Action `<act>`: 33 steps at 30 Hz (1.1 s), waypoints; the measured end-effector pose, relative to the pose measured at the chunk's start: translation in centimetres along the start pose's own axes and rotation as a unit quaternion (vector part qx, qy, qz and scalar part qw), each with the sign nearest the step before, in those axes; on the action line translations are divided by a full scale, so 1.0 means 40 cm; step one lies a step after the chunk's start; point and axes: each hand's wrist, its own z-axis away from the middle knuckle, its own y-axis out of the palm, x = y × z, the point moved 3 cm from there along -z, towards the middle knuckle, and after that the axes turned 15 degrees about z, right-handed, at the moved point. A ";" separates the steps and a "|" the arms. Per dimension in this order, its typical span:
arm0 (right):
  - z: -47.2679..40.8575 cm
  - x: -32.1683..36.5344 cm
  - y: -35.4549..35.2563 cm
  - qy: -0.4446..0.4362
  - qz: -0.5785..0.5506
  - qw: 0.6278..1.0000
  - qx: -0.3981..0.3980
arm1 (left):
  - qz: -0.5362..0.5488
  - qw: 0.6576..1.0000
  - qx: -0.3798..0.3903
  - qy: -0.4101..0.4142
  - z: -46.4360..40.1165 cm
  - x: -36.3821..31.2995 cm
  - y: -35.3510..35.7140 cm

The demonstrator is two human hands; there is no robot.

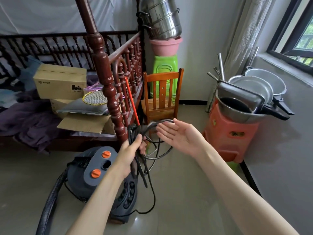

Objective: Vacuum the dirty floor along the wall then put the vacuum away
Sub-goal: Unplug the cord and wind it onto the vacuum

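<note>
Coiling the power cord [144, 150] is the step in hand, judging by the head view, the only one given. The left hand [131, 154] grips a bunch of black loops just below picture centre, fingers curled round them. The right hand [177, 136] sits at about three o'clock from it, palm up and fingers straight and spread wide, holding nothing, its fingertips touching or just beside the top loop.

The vacuum [94, 173], a dark canister with two orange knobs, stands on the floor [186, 192] at seven o'clock from the left hand, near the bedpost [108, 85]. Its ribbed hose [50, 197] runs off toward the lower left. One slack length of cord hangs down and trails on the floor at six o'clock.

To do this well, I would judge that each new loop should match those already held, laid flat into the left hand without twisting. The trailing length should be drawn up gently so it does not snag the canister or the wooden chair [160, 99] at twelve o'clock.
</note>
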 end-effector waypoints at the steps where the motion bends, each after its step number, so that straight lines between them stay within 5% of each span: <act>1: 0.007 -0.018 -0.019 0.001 0.036 0.999 0.007 | 0.018 1.000 -0.001 0.003 -0.008 -0.016 -0.006; 4: 0.021 -0.090 -0.069 0.026 0.218 0.976 0.008 | 0.071 0.997 0.022 0.015 -0.026 -0.072 0.001; 8: -0.016 -0.181 -0.071 0.037 0.525 0.850 0.015 | 0.149 0.986 0.069 0.032 -0.028 -0.150 0.060; 13: -0.103 -0.261 -0.067 0.019 0.604 0.796 0.002 | 0.206 0.971 0.100 0.067 -0.002 -0.234 0.095; 17: -0.127 -0.300 -0.161 0.103 0.565 0.815 -0.075 | 0.166 0.978 0.047 0.118 0.023 -0.288 0.034; 20: -0.127 -0.284 -0.180 0.158 0.465 0.856 -0.160 | -0.002 0.988 -0.011 0.157 0.040 -0.287 -0.070; 22: -0.151 -0.270 -0.144 0.203 0.336 0.910 -0.137 | -0.202 0.967 -0.028 0.155 0.050 -0.254 -0.150; 25: -0.201 -0.243 -0.020 0.239 0.145 0.958 -0.062 | -0.346 0.926 -0.087 0.126 0.047 -0.177 -0.258; 29: -0.260 -0.261 0.178 0.243 -0.034 0.969 -0.041 | -0.350 0.923 -0.156 0.035 0.022 -0.065 -0.386; 33: -0.341 -0.308 0.307 0.252 -0.078 0.964 -0.041 | -0.261 0.963 -0.061 -0.017 0.036 -0.013 -0.473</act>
